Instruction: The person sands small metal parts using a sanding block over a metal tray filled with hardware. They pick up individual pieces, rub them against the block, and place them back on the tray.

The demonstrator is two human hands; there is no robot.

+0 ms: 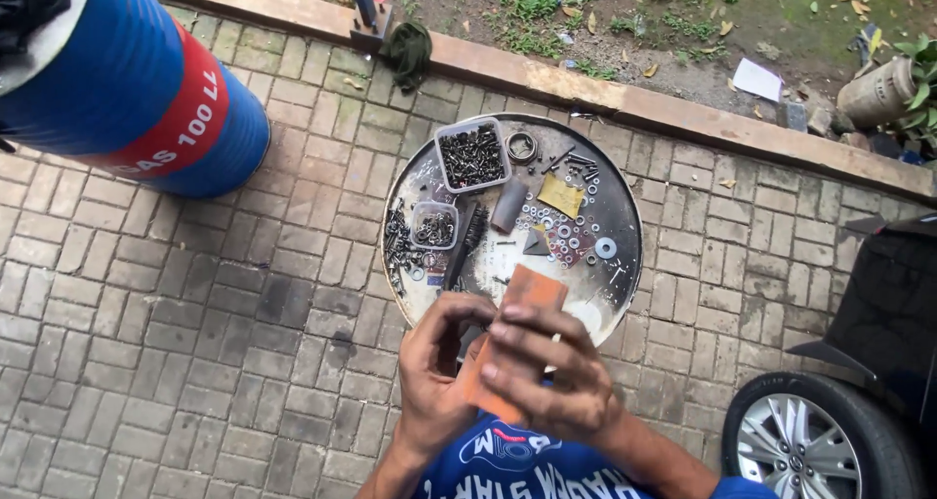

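Both grips on orange sandpaper (522, 309), round metal tray (625, 201), blue drum (127, 89)

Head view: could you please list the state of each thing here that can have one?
Orange sheet: held in both hands, bent.
Left hand: gripping the sheet.
Right hand: fingers laid across the sheet.
Large clear tub: lidless, full of screws.
Small clear tub: lidless, partly filled.
Round metal tray: flat, strewn with washers.
Blue drum: upright.

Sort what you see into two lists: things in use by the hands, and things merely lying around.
In use:
left hand
right hand
orange sheet

Lying around:
round metal tray
tub of screws
blue drum
car wheel
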